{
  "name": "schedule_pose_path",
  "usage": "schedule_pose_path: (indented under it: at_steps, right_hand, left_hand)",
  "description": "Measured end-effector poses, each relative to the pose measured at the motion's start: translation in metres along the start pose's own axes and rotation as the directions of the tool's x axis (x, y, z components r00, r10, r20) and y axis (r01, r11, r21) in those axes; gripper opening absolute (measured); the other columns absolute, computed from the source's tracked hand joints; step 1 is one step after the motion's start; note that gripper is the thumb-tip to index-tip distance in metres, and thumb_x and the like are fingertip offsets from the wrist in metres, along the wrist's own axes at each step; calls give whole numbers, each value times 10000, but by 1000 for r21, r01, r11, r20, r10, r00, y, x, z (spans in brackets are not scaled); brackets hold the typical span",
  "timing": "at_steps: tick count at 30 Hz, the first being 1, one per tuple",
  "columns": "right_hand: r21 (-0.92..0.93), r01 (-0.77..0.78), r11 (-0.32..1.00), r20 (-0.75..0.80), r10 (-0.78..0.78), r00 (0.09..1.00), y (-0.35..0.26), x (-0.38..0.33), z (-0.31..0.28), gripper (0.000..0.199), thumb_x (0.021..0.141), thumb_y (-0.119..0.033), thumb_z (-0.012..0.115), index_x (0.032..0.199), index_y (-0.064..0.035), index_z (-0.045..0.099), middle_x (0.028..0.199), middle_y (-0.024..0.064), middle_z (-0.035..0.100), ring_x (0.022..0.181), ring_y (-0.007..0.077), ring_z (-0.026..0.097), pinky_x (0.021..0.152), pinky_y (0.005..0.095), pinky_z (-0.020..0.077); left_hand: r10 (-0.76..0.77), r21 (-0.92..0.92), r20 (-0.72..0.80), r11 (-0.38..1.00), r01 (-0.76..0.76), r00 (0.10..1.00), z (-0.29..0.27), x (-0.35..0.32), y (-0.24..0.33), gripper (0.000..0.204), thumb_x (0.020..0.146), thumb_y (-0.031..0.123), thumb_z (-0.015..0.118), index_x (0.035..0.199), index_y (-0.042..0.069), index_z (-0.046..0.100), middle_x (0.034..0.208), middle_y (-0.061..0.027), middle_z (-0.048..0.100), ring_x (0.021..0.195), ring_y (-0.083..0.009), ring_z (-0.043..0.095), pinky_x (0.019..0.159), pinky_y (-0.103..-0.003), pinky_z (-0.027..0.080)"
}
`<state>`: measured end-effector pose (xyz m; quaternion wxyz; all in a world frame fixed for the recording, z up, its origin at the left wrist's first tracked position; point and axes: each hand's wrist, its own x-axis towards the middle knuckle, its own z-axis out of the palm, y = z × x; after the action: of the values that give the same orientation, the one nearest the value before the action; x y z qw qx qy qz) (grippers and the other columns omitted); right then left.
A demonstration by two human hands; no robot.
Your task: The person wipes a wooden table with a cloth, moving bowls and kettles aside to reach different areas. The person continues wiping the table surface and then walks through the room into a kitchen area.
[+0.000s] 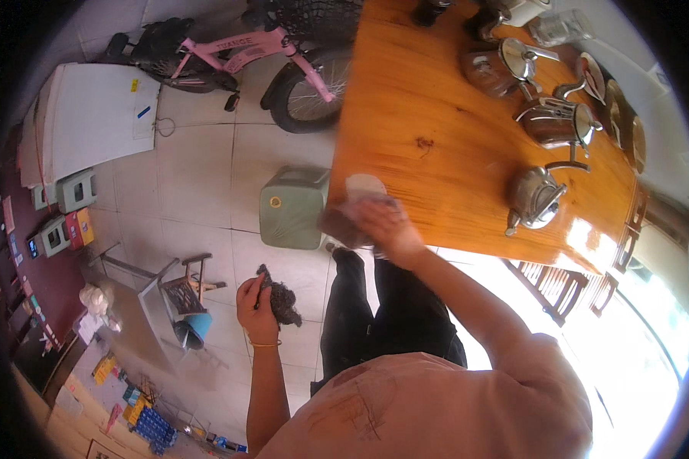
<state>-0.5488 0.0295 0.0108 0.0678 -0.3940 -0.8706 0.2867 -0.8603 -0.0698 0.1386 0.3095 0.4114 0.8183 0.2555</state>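
My left hand is closed round a dark, crumpled rag and holds it over the tiled floor, left of my legs. At the near left corner of the wooden table, my right hand presses on a pale cloth. The hand is blurred, and part of the cloth is hidden under it. Across the tabletop to the right stand several metal-lidded kettles and pots; the closest is a silver kettle. A small dark mark shows on the wood.
A green plastic stool stands beside the table's left edge. Beyond it is a pink bicycle. A white cabinet is at the far left. A grey table and a small chair are nearer. A wooden chair stands on the right.
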Motion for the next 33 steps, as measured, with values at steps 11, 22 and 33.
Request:
schedule_pose_path:
  at_steps: [11,22,33]
  right_hand:
    - [143,-495,857,-690,445,571,124,183,-77,455,805,-57,562,1257,-91,594,1298,152,599,1175,389,559,1020,455,446]
    - [194,-310,931,-600,363,713,-1,-38,14,338,950,-146,508,1266,-87,612,1284,129,617,1225,305,551,1048,410,433]
    - [506,-516,691,-456,722,520,-2,73,24,515,962,-187,432,1431,26,419,1488,185,438,1413,317,362,1200,418,226]
  left_hand:
    - [-56,-69,-18,996,55,998,-10,-35,-34,294,860,16,664,1149,41,714,1121,-85,615,1017,-208,602,898,-304,480]
    - [138,-8,27,990,-138,990,-50,-45,-78,293,852,28,679,1142,46,714,1102,-93,623,978,-212,605,856,-308,484]
    - [161,52,58,985,-164,985,-93,-101,-137,252,890,96,667,1125,12,703,1107,-109,624,974,-239,610,852,-335,486]
